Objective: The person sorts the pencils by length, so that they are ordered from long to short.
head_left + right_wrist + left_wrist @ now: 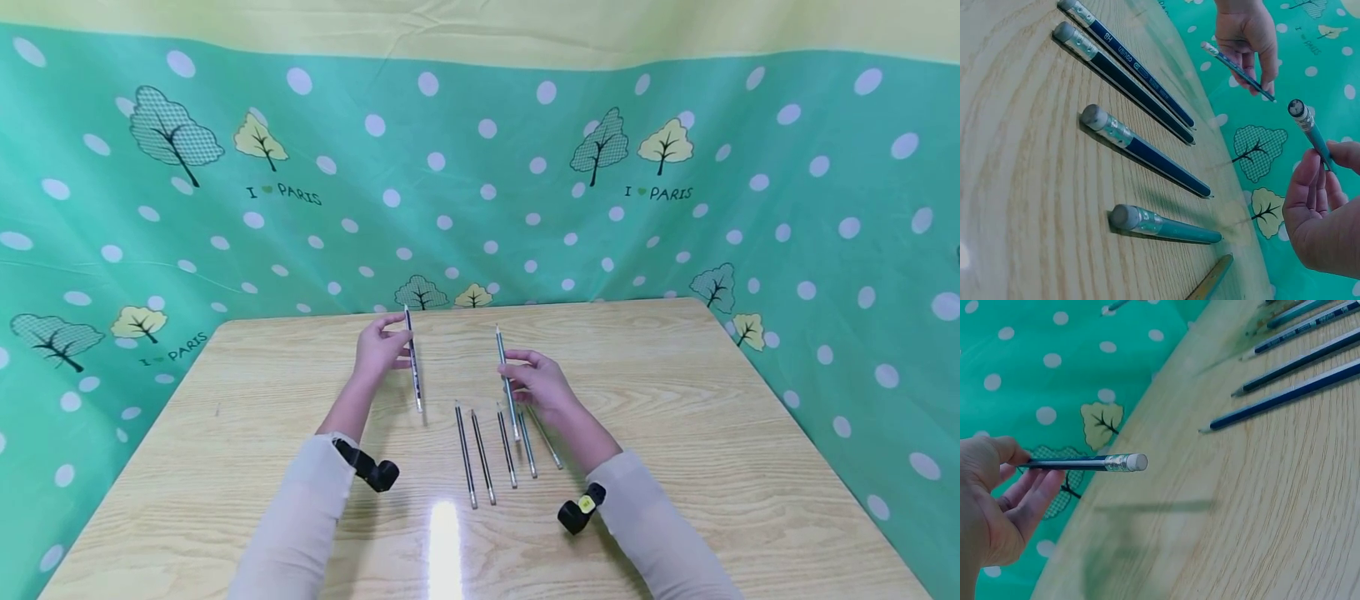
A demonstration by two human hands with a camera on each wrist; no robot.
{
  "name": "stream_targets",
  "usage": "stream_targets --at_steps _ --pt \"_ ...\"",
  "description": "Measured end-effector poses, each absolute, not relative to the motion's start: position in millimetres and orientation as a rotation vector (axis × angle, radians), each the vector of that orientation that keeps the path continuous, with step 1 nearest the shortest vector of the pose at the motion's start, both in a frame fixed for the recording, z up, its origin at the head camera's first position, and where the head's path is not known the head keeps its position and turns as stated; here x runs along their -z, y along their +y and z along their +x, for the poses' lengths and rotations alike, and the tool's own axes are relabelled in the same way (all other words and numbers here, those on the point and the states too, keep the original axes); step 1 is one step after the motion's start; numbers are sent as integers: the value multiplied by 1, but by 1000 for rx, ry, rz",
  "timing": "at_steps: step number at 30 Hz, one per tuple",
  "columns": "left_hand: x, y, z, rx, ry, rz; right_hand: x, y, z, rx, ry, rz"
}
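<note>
My left hand (381,348) pinches a dark blue pencil (416,375) between thumb and fingers, above the table's far side. Its white eraser end points toward the camera in the left wrist view, where the dark pencil (1085,464) appears clear of the wood. To the right, my right hand (543,385) pinches a teal pencil (501,348), tip pointing away and eraser toward me. The right wrist view shows this teal pencil (1315,139) held up off the table. Below and between the hands lie several pencils (465,454) in a loose row, erasers toward me.
The wooden table (225,467) ends at a green dotted curtain (465,167) along the back and sides. In the row, a teal pencil (1179,229) lies beside dark ones, with a yellowish one (1213,278) at its right end. Black cameras (367,467) are strapped to both wrists.
</note>
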State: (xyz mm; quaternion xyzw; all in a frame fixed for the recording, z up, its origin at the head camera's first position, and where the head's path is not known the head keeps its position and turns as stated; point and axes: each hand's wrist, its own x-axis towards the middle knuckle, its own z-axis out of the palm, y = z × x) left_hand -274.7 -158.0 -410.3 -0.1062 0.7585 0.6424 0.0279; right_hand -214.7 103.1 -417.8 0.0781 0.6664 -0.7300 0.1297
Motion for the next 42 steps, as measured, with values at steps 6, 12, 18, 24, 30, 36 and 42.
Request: stream_targets --at_steps 6,12,18,24,30,36,42 --pt "416 -162 -279 -1920 2389 -308 417 105 -215 2124 1927 228" --pt "423 -166 -282 -1854 2436 -296 418 107 -216 2130 1907 233" --pt "433 -171 -285 -1788 2469 -292 421 111 -218 2112 1923 233" --pt "442 -176 -288 -1742 2467 -312 420 112 -218 2108 1939 224" --pt "450 -178 -288 -1709 2459 -357 418 113 -217 2112 1939 218" --pt "456 -178 -288 -1653 2505 -370 417 113 -218 2105 1947 220" --pt "456 -174 -289 -1577 2567 -353 416 114 -217 2105 1950 221"
